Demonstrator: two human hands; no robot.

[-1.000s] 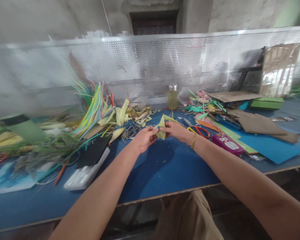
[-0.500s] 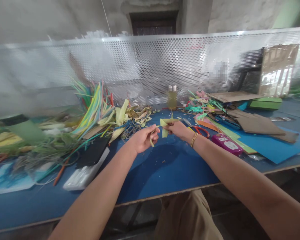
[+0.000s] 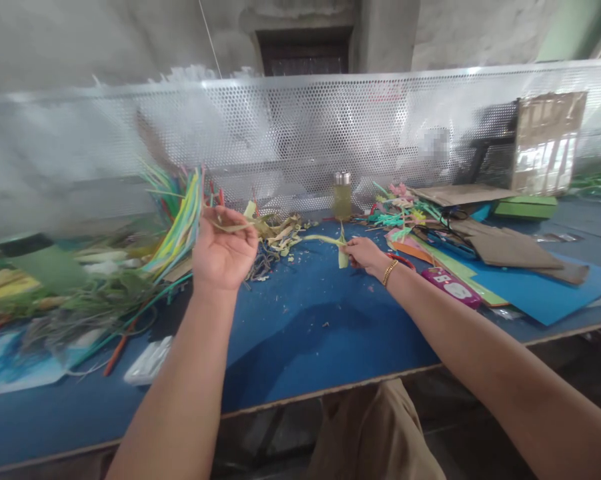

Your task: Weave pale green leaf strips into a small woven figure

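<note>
My left hand (image 3: pixel 225 250) is raised on the left, palm turned up and fingers curled over. A thin pale strip of husk (image 3: pixel 234 228) runs across those fingers. Farther right, my right hand (image 3: pixel 364 255), with a gold bracelet at the wrist, pinches a pale green piece of husk (image 3: pixel 343 257) above the blue table (image 3: pixel 300 360). From this piece a narrow curved strip reaches left, and a short stem points up. Behind my left hand stands a bundle of coloured strips (image 3: pixel 185 223), with dry husks (image 3: pixel 283 232) to its right.
A lidded glass jar (image 3: pixel 342 195) stands at the back. Orange-handled scissors (image 3: pixel 401 261), a purple case (image 3: pixel 450 288), blue sheets and cardboard (image 3: pixel 510 250) lie on the right. Left are a green cylinder (image 3: pixel 47 263) and a white box (image 3: pixel 147 360). A perforated metal panel (image 3: pixel 310 140) rises behind.
My left hand has moved left and up, away from my right hand, and turned palm up. My right hand stays near its place, still pinching the green husk.
</note>
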